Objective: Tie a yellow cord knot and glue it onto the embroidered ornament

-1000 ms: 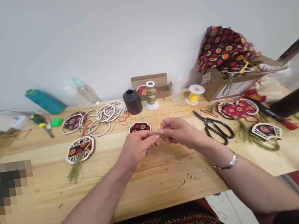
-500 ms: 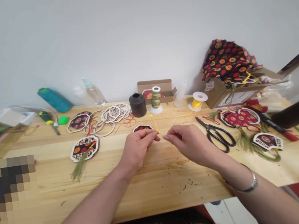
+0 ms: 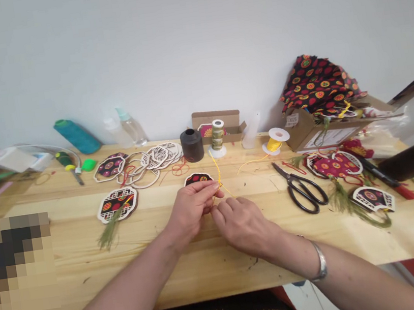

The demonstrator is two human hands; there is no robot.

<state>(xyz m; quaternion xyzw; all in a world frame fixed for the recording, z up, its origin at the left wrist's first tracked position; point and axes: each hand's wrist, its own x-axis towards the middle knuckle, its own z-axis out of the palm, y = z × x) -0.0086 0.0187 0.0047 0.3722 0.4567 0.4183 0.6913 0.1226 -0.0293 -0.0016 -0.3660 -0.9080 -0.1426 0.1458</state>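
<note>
My left hand [image 3: 194, 204] pinches a yellow cord [image 3: 217, 170] between thumb and fingertips; its upper part looks knotted or braided and stands up past the fingers. Close below it, my right hand [image 3: 241, 222] is closed, knuckles up, with a yellow strand running toward its fingers. Exactly what the right fingertips grip is hidden. Just behind the left hand lies a dark patterned ornament [image 3: 197, 178] with a pale rim, partly covered. To the right, a spool of yellow cord [image 3: 275, 143] trails a loose end on the wooden table [image 3: 193, 275].
Black-handled scissors [image 3: 302, 190] lie right of my hands. A black thread cone [image 3: 192, 146] and a gold thread spool [image 3: 218, 140] stand behind. Framed ornaments with green tassels, like the left ornament [image 3: 117, 205], lie on both sides. A cardboard box [image 3: 311, 130] holds patterned fabric [image 3: 318, 83].
My right hand has moved left and down, turning knuckles up, and is now close beneath the left fingers. The left hand keeps its pinch on the yellow cord.
</note>
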